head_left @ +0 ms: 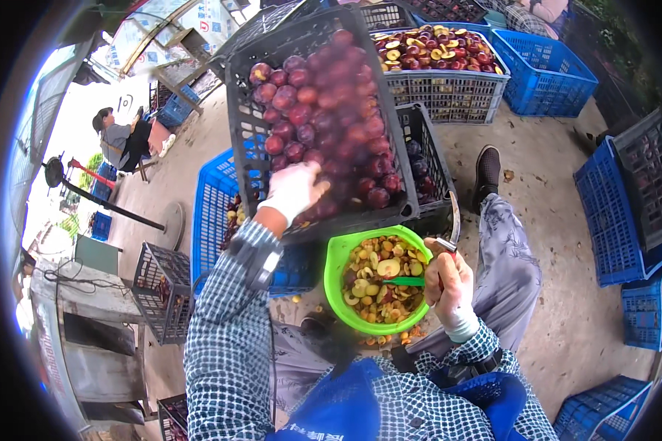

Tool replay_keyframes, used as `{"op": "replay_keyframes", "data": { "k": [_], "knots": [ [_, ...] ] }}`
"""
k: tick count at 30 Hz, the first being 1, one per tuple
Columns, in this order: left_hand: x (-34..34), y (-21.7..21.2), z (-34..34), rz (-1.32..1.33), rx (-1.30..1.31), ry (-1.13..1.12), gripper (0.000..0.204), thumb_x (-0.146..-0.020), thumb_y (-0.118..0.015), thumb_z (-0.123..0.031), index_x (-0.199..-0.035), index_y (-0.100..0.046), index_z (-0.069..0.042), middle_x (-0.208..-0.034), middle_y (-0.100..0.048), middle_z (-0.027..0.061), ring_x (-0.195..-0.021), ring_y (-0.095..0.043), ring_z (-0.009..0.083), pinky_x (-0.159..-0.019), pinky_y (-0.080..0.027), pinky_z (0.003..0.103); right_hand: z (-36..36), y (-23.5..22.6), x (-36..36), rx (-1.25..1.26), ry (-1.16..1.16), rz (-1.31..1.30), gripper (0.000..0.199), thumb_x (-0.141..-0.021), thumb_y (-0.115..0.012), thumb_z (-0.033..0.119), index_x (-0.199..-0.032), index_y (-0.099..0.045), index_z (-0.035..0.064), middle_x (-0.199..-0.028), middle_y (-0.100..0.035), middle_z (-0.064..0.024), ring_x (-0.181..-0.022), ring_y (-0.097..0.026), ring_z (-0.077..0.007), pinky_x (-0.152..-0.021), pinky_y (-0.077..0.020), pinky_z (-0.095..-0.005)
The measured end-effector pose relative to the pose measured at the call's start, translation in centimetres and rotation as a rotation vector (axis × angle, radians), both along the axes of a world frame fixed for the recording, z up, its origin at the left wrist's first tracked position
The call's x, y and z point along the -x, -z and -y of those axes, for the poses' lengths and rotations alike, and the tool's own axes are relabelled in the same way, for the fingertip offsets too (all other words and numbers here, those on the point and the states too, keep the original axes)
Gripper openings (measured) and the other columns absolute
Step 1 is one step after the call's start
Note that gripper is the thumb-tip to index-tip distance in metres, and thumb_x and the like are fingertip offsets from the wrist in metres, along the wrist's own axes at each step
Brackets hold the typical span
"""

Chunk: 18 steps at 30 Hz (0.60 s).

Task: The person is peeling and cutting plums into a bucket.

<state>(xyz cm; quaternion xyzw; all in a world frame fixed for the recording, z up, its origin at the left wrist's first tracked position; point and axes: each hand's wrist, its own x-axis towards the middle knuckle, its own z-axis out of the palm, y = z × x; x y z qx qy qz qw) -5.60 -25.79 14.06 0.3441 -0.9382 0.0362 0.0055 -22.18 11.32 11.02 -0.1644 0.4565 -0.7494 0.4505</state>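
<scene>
My left hand (294, 191), in a white glove with bare fingertips, is over the near side of a black crate (240, 110) of dark red plums (299, 114). Its bent fingers are apart at the plums, and I see no fruit between them. My right hand (451, 288) is closed around the handle of a small knife with a curved blade (455, 214), which points up and away. Just left of that hand is a bright green bowl (334, 283) of cut yellow plum pieces (375, 290). A green strip (404, 281), perhaps a handle, lies among the pieces.
A blue crate (210, 220) stands under the plum crate's left side. Behind, a grey crate (445, 95) holds cut plums, beside a blue crate (544, 73). Stacked crates (603, 213) stand at right. A person (121, 140) sits at far left. Scraps lie below the bowl.
</scene>
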Motion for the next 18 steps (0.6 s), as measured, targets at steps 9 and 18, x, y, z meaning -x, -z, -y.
{"op": "replay_keyframes", "data": {
  "k": [9,18],
  "knots": [
    [1.9,4.8,0.9,-0.357,-0.447,0.019,0.054,-0.096,-0.083,-0.025,-0.141,-0.066,-0.002,-0.122,-0.077,0.0167,-0.098,-0.077,0.0270,-0.084,-0.063,0.042,-0.7,0.3,1.0,-0.020,-0.227,0.006,0.041,-0.118,-0.059,0.026,-0.150,-0.057,0.0004,-0.091,-0.058,0.0075,-0.073,-0.051,-0.0015,-0.064,-0.0422,-0.0199],
    [-3.6,-1.1,-21.1,-1.181,-1.954,-0.010,0.066,-0.107,-0.071,-0.022,-0.165,-0.047,0.000,-0.155,-0.063,0.0206,-0.115,-0.072,0.0254,-0.096,-0.059,0.038,-0.8,0.2,-1.7,-0.072,-0.306,-0.176,0.036,-0.117,-0.059,0.027,-0.141,-0.065,0.0015,-0.099,-0.069,-0.0027,-0.086,-0.063,-0.0103,-0.077,-0.0526,-0.0293]
  ]
}}
